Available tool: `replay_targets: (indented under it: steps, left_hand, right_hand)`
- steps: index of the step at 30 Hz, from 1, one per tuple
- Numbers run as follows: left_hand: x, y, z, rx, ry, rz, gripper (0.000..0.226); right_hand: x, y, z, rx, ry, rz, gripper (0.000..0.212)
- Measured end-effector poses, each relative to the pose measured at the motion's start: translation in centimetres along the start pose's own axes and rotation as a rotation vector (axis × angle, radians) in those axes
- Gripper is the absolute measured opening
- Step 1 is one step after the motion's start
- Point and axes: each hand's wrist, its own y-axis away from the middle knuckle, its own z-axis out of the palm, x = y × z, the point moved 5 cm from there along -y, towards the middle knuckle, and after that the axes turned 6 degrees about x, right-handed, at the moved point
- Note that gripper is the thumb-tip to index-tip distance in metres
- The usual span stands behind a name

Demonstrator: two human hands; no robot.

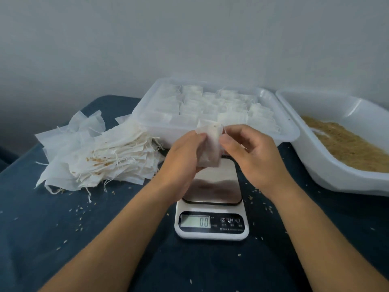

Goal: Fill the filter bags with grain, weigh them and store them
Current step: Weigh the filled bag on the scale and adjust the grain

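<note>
Left hand (185, 152) and right hand (250, 150) both pinch one filter bag (210, 146) with curled fingers above the scale (211, 199), display 0.0.

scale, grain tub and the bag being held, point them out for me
scale (211, 225), head view, on the white front panel by the display.
grain tub (328, 163), head view, on its white near wall.
held filter bag (211, 144), head view, on the bag's middle between both hands.
</note>
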Motion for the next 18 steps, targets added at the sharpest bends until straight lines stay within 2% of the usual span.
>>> replay_targets:
  steps: [6,12,15,18]
  left_hand:
    - [0.2,0.2,0.0,-0.037,0.049,0.015,0.039]
    - [0.6,0.6,0.6,-0.163,0.011,0.072,0.056]
    - [0.9,0.8,0.5,-0.104,-0.109,0.2,0.042]
    - [0.8,0.7,0.4,-0.024,-0.171,0.273,0.025]
  right_hand:
    - [-1.0,-0.9,0.0,0.041,0.035,-0.041,0.01]
    - [-1.3,-0.1,-0.4,0.148,0.035,-0.059,0.016]
    - [-1.6,0.7,-0.9,0.212,0.095,-0.142,0.015]
    - [-1.2,1.2,-1.3,0.246,0.138,-0.144,0.01]
